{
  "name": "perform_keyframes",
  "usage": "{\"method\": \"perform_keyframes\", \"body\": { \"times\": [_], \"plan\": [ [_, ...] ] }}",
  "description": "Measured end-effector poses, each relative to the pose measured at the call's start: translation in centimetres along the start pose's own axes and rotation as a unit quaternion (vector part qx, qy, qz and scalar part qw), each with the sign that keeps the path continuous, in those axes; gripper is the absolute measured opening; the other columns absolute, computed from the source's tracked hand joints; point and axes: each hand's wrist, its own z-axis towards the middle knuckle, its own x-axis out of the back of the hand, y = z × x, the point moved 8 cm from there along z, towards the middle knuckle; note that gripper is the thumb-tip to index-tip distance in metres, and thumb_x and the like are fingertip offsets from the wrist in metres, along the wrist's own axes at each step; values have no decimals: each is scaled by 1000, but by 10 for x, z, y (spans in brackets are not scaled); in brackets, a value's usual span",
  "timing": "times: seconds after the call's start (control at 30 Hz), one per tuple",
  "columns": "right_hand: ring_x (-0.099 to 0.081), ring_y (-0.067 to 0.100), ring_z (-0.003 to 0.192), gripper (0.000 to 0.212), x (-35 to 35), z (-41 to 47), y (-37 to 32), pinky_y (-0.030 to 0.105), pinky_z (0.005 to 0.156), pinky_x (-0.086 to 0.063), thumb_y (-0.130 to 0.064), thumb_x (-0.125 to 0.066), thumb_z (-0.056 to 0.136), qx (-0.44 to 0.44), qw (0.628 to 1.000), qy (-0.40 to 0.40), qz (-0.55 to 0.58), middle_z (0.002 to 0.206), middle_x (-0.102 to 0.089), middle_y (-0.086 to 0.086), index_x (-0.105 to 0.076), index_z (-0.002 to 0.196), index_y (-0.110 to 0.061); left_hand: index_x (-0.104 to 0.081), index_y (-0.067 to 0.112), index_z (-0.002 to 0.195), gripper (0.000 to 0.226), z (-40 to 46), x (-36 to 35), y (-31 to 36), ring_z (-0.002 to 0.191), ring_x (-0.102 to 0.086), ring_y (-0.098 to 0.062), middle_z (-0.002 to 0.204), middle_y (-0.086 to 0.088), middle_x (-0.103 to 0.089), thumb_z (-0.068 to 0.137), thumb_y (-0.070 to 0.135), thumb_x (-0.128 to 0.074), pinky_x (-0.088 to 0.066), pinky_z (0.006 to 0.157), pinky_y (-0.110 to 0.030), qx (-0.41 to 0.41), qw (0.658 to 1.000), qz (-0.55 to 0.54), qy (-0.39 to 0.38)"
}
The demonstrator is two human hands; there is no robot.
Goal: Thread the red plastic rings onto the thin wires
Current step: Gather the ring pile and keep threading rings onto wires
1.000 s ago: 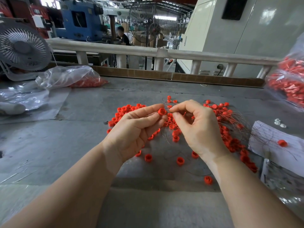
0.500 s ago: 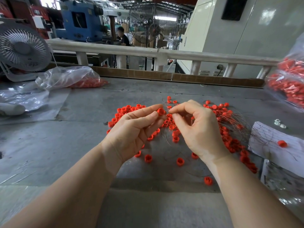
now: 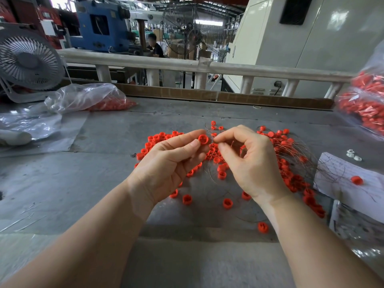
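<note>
Red plastic ring (image 3: 203,139), the one we are working on, sits pinched between thumb and forefinger of our left hand (image 3: 168,165), held up over the grey table (image 3: 104,175) with its open face turned right. Our right hand (image 3: 252,163) pinches a thin wire (image 3: 210,135) between thumb and forefinger, its tip just beside the ring; whether it has entered the hole, we cannot tell. Beneath both hands lies a loose pile of rings (image 3: 286,161) tangled with more wires, a few strays nearer us. Far left, a clear plastic bag (image 3: 83,96) lies on its side with red pieces inside. At the far right edge a second bag (image 3: 365,104) is packed with red parts. A sheet of paper (image 3: 340,175) at the right carries handwriting too small for us to read.
</note>
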Motion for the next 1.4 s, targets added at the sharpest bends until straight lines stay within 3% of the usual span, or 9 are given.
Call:
{"method": "perform_keyframes", "body": {
  "times": [0.4,0.8,1.07,1.27,1.4],
  "plan": [
    [-55,2,63,19,0,1,3,7,59,-38,0,-65,82,-36,999,0,42,71,-65,-5,-69,78,-18,-77,9,78,26,-1,-3,-2,77,-71,-12,81,-8,-73,66,-1,-56,-55,63,-16,15,999,-39,-2],
    [-59,-4,65,17,-14,0,7,10,66,-45,-1,-68,81,-78,990,-64,97,70,-65,-13,-69,79,-18,-77,8,73,25,-2,-6,-2,74,-71,-13,78,-9,-73,65,-2,-55,-56,63,-17,8,998,-57,-4],
    [-65,4,63,11,-18,-3,20,14,61,-49,-4,-73,75,-168,962,-58,205,75,-72,4,-65,81,-9,-77,9,72,24,-2,-8,-2,74,-71,-12,79,-9,-73,66,-1,-56,-55,63,-16,3,998,-64,-21],
    [-62,-2,58,16,-25,-5,19,9,57,-44,0,-73,74,-172,959,-100,205,60,-67,-7,-63,75,-13,-76,8,69,23,-1,-7,-5,71,-71,-12,76,-10,-72,65,-1,-55,-56,61,-16,8,997,-72,-12],
    [-64,-1,62,19,-26,-5,20,10,61,-46,0,-73,75,-167,963,-108,183,63,-69,-8,-64,74,-18,-76,7,69,21,1,-3,-6,71,-71,-14,76,-11,-72,64,-1,-56,-56,61,-17,8,997,-80,8]
  ]
}}
